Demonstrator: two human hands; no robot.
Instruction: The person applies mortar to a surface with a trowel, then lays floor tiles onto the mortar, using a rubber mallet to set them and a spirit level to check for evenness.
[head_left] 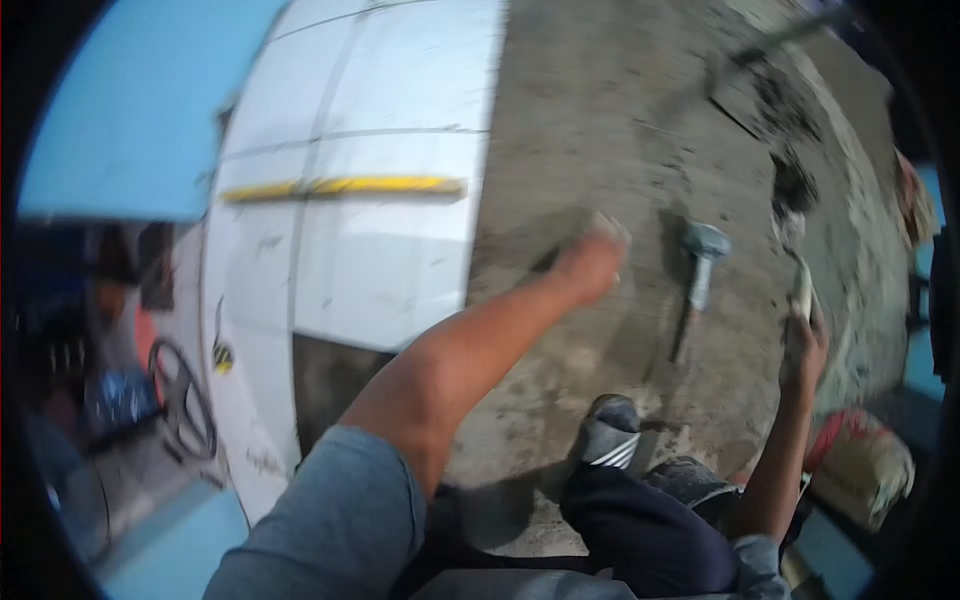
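My left hand [594,262] is stretched out over the grey cement floor, its fingers curled in and blurred. Pale grey shows at its fingertips, and I cannot make out whether it holds anything. On the right, my right hand [805,352] is closed round the light handle of a trowel [803,282]. The trowel's blade end is near a dark lump of wet mortar [793,188]. Between my hands a mallet [708,240] with a grey head lies on the floor, handle towards me.
White tiles [390,255] cover the floor on the left, with a yellow spirit level [345,187] across them. A tape measure [223,357] lies near their left edge. A long-handled tool [750,60] is at the upper right. A filled sack [862,468] stands lower right, and a bucket [692,482] is by my leg.
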